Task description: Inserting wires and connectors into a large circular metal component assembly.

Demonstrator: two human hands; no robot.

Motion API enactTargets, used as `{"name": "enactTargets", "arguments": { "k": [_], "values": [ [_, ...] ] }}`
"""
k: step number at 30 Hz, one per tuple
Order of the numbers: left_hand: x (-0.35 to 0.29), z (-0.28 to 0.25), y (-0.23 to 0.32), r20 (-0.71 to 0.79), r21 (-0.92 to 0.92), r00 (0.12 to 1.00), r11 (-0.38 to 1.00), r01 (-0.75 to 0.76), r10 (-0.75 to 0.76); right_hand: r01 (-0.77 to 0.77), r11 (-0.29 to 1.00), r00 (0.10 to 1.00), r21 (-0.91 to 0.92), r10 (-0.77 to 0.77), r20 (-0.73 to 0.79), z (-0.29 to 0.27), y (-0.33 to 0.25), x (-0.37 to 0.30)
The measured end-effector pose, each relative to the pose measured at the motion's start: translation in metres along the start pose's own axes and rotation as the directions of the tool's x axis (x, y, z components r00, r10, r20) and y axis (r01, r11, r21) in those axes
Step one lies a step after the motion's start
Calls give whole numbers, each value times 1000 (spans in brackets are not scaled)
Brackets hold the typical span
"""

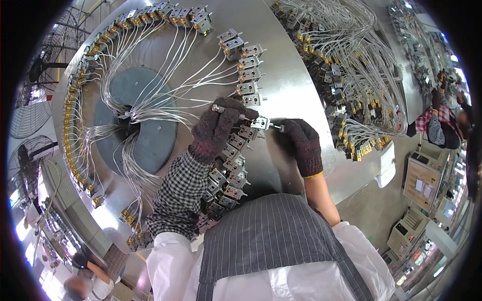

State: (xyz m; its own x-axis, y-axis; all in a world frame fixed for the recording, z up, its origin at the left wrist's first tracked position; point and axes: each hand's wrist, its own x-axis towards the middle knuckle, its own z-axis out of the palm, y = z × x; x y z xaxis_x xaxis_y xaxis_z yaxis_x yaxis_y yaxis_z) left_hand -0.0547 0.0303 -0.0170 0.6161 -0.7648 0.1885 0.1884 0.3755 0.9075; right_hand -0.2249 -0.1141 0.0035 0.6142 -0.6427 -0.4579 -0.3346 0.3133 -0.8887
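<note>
My left hand (216,128), in a dark knitted glove, is closed around a slim metal rod (218,108) that looks like a small screwdriver. Its fingertips meet the side of a small boxy metal thermostat (260,122). From the other side, my right hand (303,143), gloved alike, pinches the thermostat's thin shaft at its tip. The gloves hide part of the rod and of the grip. Below my left hand lie several similar thermostats (233,159), close together, and more thermostats (248,75) form a row above it.
A round metal table (286,75) carries a ring of thermostats, whose thin silvery tubes run to a grey central disc (168,143). On the right, another surface holds piled thermostats and tube bundles (374,65). Fans (37,67) stand left; co-workers (442,123) appear at both sides.
</note>
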Motion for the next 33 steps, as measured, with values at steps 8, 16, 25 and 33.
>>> {"name": "enactTargets", "arguments": {
  "k": [8, 16, 25, 33],
  "values": [
    [4, -2, -2, 74, 151, 992, 982, -114, 103, 142, 988, 988, -68, -145, -44, 3, 0, -4],
    [5, -5, -4, 211, 543, 952, 784, -302, 220, 153, 988, 985, 8, -152, -76, 7, -2, -4],
    [0, -8, -9, 127, 234, 992, 971, -45, 15, -36, 998, 999, 52, 36, -13, -4, 7, 6],
    [-2, -18, -9, 149, 447, 981, 876, -180, 125, 98, 995, 995, -21, -98, 10, -2, 5, 4]
  ]
}}
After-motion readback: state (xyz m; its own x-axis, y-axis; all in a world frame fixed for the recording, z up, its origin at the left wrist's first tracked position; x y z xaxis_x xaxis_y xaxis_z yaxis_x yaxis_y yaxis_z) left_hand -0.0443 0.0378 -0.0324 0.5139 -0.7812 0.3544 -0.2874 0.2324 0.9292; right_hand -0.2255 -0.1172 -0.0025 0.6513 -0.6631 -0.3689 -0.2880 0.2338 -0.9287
